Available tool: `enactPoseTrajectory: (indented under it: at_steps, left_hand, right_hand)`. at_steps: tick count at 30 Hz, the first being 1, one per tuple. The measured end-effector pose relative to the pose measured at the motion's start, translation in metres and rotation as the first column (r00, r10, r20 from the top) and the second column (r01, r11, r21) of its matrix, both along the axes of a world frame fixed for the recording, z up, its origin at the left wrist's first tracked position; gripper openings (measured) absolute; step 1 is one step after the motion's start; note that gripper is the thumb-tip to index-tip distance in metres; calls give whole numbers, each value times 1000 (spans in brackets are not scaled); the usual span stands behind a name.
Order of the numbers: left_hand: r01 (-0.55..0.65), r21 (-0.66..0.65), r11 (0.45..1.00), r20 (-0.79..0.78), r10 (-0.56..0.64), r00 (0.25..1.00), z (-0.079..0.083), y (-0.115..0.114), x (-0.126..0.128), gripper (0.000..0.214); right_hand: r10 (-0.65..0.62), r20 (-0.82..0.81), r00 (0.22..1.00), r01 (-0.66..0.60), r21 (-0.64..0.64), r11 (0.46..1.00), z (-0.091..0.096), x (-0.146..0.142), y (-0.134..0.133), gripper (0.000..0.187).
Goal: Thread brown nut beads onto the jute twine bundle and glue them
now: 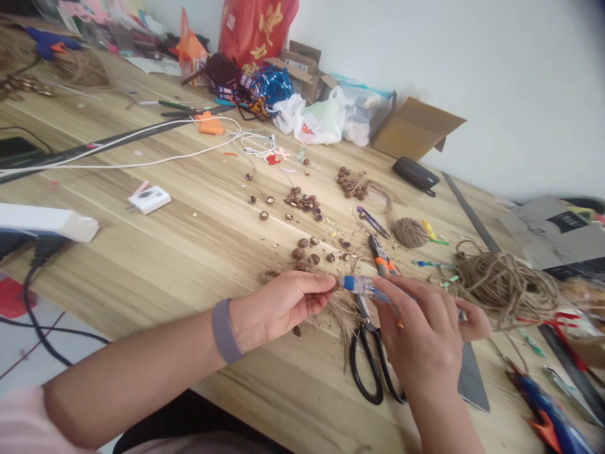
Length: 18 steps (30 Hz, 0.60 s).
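Observation:
My left hand (283, 302) is closed in a pinch on jute twine (345, 315), whose frayed strands lie under and beside the fingers. A small brown bit at the fingertips is too blurred to name. In my right hand (425, 321) is a slim clear bottle with a blue tip (359, 285), held sideways and pointing at the pinched fingertips. The fingers hide its rear part. Black-handled scissors (366, 366) lie between my hands, with orange-and-black pliers (379, 255) just beyond. Brown nut shells (299, 253) are scattered beyond my left hand.
Twine lies in a small ball (410, 232) and a large coil (505, 287) on the right. Halved shells (305, 203), a pen (372, 222) and a black case (414, 175) sit farther back. A power strip (47, 222) and white cable (155, 162) occupy the left.

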<state>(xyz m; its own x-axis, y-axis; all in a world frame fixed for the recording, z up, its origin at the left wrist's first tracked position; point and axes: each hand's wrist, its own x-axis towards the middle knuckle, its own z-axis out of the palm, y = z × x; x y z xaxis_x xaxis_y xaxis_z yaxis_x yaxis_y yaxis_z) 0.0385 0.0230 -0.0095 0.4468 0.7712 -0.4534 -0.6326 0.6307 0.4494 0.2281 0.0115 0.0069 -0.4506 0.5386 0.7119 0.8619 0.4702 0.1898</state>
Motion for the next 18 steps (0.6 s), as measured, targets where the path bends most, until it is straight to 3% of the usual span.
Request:
enactPoseTrajectory:
  at_steps: [10,18]
  left_hand:
    - [46,81,996,-58,-42,997,0,-2,-2,7]
    - [95,60,994,-101,-89,991,7,-2,-3,13]
  right_hand:
    - [32,-47,998,-32,-6,999,-1,3,2,18]
    - [61,-57,997,-61,9,998,2,4,3,15]
